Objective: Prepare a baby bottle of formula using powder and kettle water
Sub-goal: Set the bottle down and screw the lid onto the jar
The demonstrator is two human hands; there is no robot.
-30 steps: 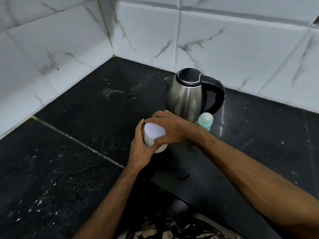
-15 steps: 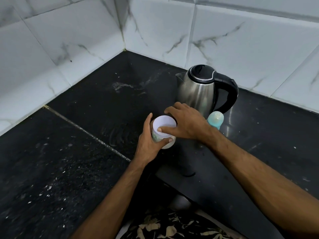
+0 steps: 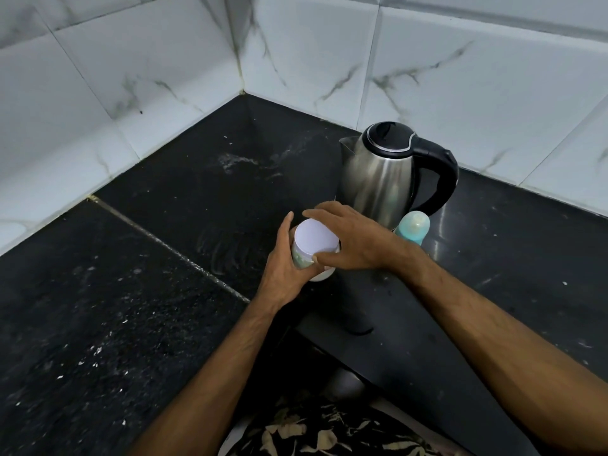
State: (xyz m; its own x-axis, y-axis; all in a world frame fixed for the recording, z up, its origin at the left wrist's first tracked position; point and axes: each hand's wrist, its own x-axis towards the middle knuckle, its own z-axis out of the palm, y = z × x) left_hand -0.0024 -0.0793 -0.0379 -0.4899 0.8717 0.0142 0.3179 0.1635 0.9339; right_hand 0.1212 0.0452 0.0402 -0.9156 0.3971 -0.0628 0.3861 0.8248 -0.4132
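A small white powder jar (image 3: pixel 315 255) with a pale lid stands on the black counter (image 3: pixel 131 307). My left hand (image 3: pixel 283 264) grips the jar's body from the left. My right hand (image 3: pixel 352 240) curls over the lid (image 3: pixel 314 237), thumb at its near edge and fingers at its far edge. Behind them stands a steel kettle (image 3: pixel 378 179) with a black lid and handle. A teal baby bottle (image 3: pixel 413 228) with its cap on stands just right of my right hand, in front of the kettle.
White marble-look tiled walls (image 3: pixel 164 77) meet in a corner behind the counter. The counter's front edge runs diagonally at the lower right, with patterned cloth (image 3: pixel 329 432) below it. White specks dust the left part of the counter.
The view has shifted, so everything sits further right and higher in frame. My right hand has turned slightly on the lid; my left hand keeps its grip on the jar.
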